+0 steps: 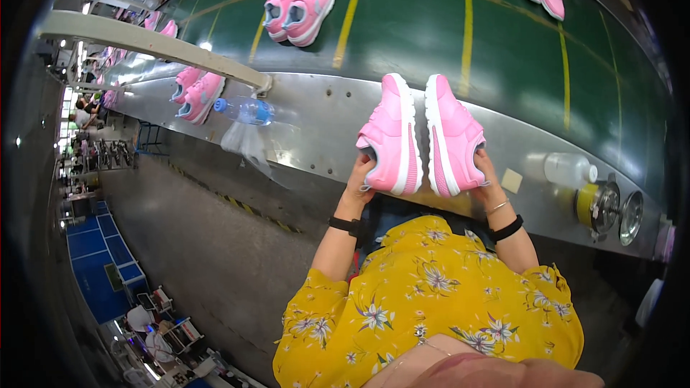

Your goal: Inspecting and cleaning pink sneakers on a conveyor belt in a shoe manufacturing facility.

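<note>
A pink sneaker with a white sole is held at its heel by my left hand, the fingers closed at the shoe's opening. My right hand grips the matching pink sneaker the same way. Both shoes are tipped on their sides, soles facing each other across a narrow gap, toes pointing away from me. They are over the metal ledge in front of my body. Some of my fingers are hidden inside or behind the shoes.
Beyond the metal ledge runs a green conveyor belt with yellow lines, carrying pairs of pink sneakers. On the ledge's left are another pair and a water bottle. A white bottle and a yellow-and-metal container stand right.
</note>
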{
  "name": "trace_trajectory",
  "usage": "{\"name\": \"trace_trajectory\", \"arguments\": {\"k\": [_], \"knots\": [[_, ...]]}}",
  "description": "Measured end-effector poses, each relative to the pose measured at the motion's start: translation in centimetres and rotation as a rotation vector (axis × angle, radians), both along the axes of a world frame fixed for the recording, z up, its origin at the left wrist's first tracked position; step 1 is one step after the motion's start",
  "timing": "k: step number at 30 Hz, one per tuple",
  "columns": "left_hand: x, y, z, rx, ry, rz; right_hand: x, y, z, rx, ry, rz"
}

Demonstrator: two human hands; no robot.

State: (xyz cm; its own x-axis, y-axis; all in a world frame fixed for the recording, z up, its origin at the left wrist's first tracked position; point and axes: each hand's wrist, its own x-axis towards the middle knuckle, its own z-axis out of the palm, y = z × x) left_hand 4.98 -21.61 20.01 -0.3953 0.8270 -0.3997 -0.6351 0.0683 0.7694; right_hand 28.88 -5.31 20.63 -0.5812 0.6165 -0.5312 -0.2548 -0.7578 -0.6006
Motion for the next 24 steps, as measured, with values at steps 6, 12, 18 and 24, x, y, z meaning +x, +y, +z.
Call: {"name": "trace_trajectory", "arguments": {"k": [6, 12, 18, 24], "knots": [[3.7, -1.5, -3.9, 0.011, -0.335, 0.022, 1.2, -1.7, -3.8, -0.121, -0.063, 0.032], [3.7, -1.7, -4.7, -0.012, -0.333, 0.023, 1.4, -1.2, -2.9, -0.091, -0.089, 0.095], [3.3, -1.2, -4.4, -0.027, -0.305, -0.018, 1.7, -1.2, -4.2, -0.051, -0.041, 0.106], [3.1, -1.4, -5.1, 0.003, -0.291, -0.018, 1.4, -1.2, -3.5, -0.079, -0.087, 0.115]]}}
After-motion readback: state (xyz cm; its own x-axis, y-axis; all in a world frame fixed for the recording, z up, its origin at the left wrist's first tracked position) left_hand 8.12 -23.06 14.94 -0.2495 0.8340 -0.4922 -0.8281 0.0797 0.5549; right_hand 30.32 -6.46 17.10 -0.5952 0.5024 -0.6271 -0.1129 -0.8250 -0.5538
